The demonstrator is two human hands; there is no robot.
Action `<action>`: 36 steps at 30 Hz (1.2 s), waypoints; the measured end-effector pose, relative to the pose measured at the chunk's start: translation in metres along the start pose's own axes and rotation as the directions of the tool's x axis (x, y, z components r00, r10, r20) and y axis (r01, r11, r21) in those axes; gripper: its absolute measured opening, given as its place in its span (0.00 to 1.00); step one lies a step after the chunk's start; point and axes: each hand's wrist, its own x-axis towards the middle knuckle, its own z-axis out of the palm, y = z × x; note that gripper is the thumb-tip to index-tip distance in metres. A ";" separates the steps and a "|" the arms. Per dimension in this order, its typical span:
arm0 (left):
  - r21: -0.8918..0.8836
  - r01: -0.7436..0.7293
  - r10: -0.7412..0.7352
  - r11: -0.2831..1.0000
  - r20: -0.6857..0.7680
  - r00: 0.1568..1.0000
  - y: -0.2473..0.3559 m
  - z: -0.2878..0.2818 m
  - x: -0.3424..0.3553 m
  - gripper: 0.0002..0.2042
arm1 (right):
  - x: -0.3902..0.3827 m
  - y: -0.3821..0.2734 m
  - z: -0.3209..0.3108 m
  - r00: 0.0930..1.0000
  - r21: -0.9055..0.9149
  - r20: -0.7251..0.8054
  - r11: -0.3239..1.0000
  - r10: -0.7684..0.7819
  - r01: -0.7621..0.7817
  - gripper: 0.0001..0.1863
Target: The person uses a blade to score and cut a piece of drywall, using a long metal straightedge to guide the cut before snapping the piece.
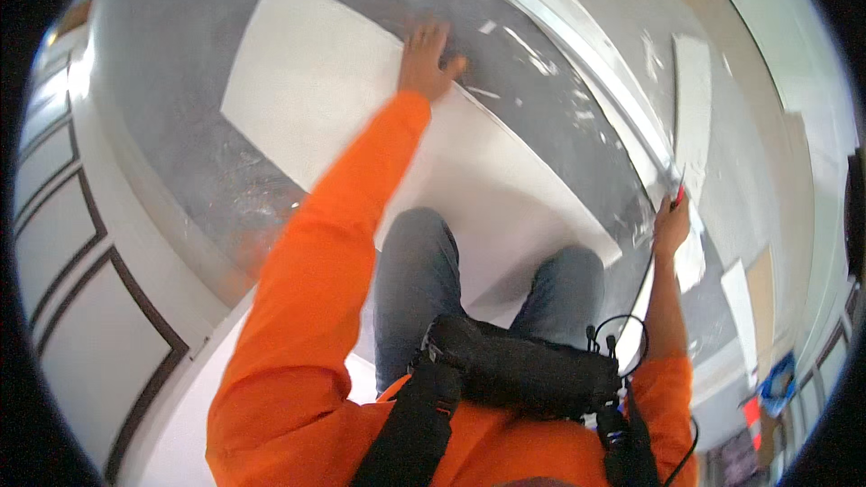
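A large white board [298,72] with straight cut edges lies across the grey surface in front of my knees. My left hand [429,63] rests on its far edge, fingers spread, holding nothing. Off to the right, my right hand [669,227] is closed around a small red utility knife [678,196], whose thin blade points away from me. The knife is beside the near end of a long pale metal strip [603,72], which curves through the view toward the far side. My fingers hide most of the knife's handle.
White scraps [532,54] litter the grey surface [171,63] beyond the board. A narrow white offcut [693,99] lies at the right, with larger sheets [794,36] farther out. Dark-trimmed wall panels [99,352] stand at left. A black pouch [514,365] hangs at my waist with cables.
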 end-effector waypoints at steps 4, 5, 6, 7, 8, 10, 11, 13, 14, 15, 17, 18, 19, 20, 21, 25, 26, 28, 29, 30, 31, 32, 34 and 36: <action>-0.094 0.401 -0.409 0.911 -0.323 0.854 -0.052 0.010 -0.106 0.37 | -0.048 -0.049 0.059 0.915 0.093 0.090 0.918 -0.393 0.386 0.21; -0.097 0.564 -0.561 0.820 -0.335 0.757 -0.064 0.011 -0.135 0.38 | -0.068 -0.081 0.070 0.873 0.099 0.090 0.877 -0.479 0.470 0.21; -0.059 0.608 -0.593 0.792 -0.312 0.742 -0.077 0.008 -0.164 0.38 | -0.084 -0.113 0.073 0.854 0.206 0.120 0.855 -0.505 0.476 0.23; -0.035 0.641 -0.622 0.767 -0.289 0.728 -0.082 0.006 -0.180 0.38 | -0.093 -0.139 0.074 0.836 0.299 0.139 0.827 -0.531 0.475 0.25; -0.047 0.623 -0.606 0.781 -0.302 0.736 -0.077 0.007 -0.178 0.37 | -0.092 -0.156 0.068 0.845 0.272 0.123 0.836 -0.521 0.476 0.27; -0.017 0.597 -0.575 0.802 -0.292 0.765 -0.070 0.004 -0.179 0.36 | -0.105 -0.169 0.071 0.871 0.241 0.140 0.870 -0.471 0.431 0.30; -0.021 0.603 -0.583 0.797 -0.285 0.761 -0.068 0.003 -0.178 0.36 | -0.106 -0.170 0.072 0.856 0.214 0.195 0.873 -0.478 0.439 0.31; -0.030 0.617 -0.602 0.787 -0.259 0.755 -0.059 0.000 -0.178 0.36 | -0.108 -0.165 0.069 0.824 0.149 0.311 0.881 -0.473 0.449 0.33; -0.061 0.615 -0.609 0.786 -0.242 0.755 -0.055 0.005 -0.184 0.37 | -0.107 -0.160 0.064 0.812 0.141 0.368 0.891 -0.453 0.433 0.34; -0.080 0.609 -0.609 0.789 -0.239 0.757 -0.058 0.006 -0.191 0.37 | -0.108 -0.162 0.061 0.796 0.148 0.418 0.897 -0.438 0.416 0.35; -0.124 0.585 -0.596 0.802 -0.248 0.764 -0.065 0.002 -0.180 0.38 | -0.097 -0.175 0.063 0.788 0.138 0.441 0.900 -0.430 0.414 0.36; -0.136 0.586 -0.600 0.799 -0.235 0.765 -0.061 0.000 -0.184 0.38 | -0.098 -0.175 0.062 0.787 0.113 0.448 0.900 -0.425 0.421 0.36; -0.146 0.586 -0.604 0.797 -0.220 0.766 -0.060 -0.001 -0.185 0.38 | -0.098 -0.173 0.062 0.786 0.089 0.455 0.900 -0.418 0.427 0.37; -0.149 0.581 -0.600 0.800 -0.196 0.776 -0.060 -0.002 -0.184 0.37 | -0.098 -0.170 0.064 0.788 0.050 0.472 0.904 -0.395 0.424 0.37; -0.155 0.576 -0.596 0.803 -0.212 0.774 -0.061 -0.002 -0.186 0.37 | -0.099 -0.166 0.067 0.787 0.074 0.445 0.893 -0.427 0.444 0.37; -0.078 0.574 -0.570 0.815 -0.290 0.769 -0.066 0.007 -0.187 0.37 | -0.102 -0.151 0.074 0.761 0.160 0.370 0.843 -0.533 0.513 0.36; -0.032 0.581 -0.560 0.813 -0.315 0.766 -0.070 0.009 -0.188 0.37 | -0.102 -0.152 0.074 0.748 0.182 0.360 0.829 -0.557 0.529 0.36; 0.029 0.600 -0.560 0.799 -0.328 0.761 -0.070 0.014 -0.185 0.37 | -0.100 -0.151 0.072 0.741 0.206 0.359 0.822 -0.568 0.530 0.35; 0.051 0.600 -0.553 0.799 -0.332 0.765 -0.069 0.017 -0.179 0.37 | -0.102 -0.147 0.071 0.740 0.199 0.333 0.811 -0.584 0.550 0.34; 0.080 0.615 -0.555 0.785 -0.350 0.754 -0.073 0.018 -0.175 0.36 | -0.103 -0.149 0.074 0.741 0.198 0.298 0.799 -0.602 0.568 0.32; 0.116 0.630 -0.560 0.768 -0.358 0.747 -0.079 0.022 -0.179 0.36 | -0.109 -0.149 0.078 0.755 0.232 0.203 0.780 -0.623 0.581 0.29; 0.156 0.623 -0.531 0.767 -0.392 0.751 -0.080 0.026 -0.180 0.36 | -0.116 -0.144 0.079 0.770 0.251 0.114 0.768 -0.628 0.590 0.26; 0.202 0.625 -0.509 0.754 -0.421 0.751 -0.078 0.036 -0.177 0.35 | -0.119 -0.131 0.066 0.816 0.301 0.100 0.799 -0.569 0.520 0.20; 0.241 0.620 -0.490 0.747 -0.431 0.758 -0.071 0.048 -0.167 0.34 | -0.088 -0.089 0.055 0.805 0.143 0.067 0.804 -0.590 0.577 0.16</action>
